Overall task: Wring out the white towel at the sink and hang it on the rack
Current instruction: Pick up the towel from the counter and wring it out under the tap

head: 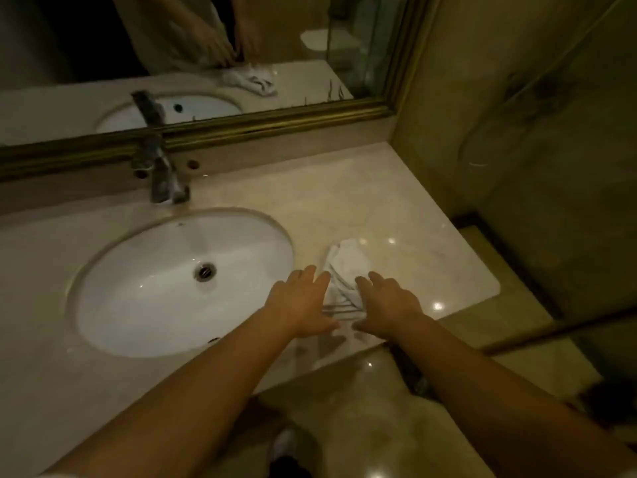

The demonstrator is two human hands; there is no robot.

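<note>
Two open hands, left hand (300, 301) and right hand (387, 307), flanking one white towel (344, 267)

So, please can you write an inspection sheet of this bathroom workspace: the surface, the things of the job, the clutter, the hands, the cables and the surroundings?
Surface: marble countertop, glossy, with light reflections.
Job's things: white towel lies crumpled on the countertop, right of the sink; the basin looks empty. No rack seen.
Clutter: nothing seen.
Grippers: left hand and right hand both open, fingers spread, one on each side of the towel's near end; not gripping it.
Cables: nothing seen.
Surroundings: faucet behind the sink, gold-framed mirror above, glass panel at the right.
</note>
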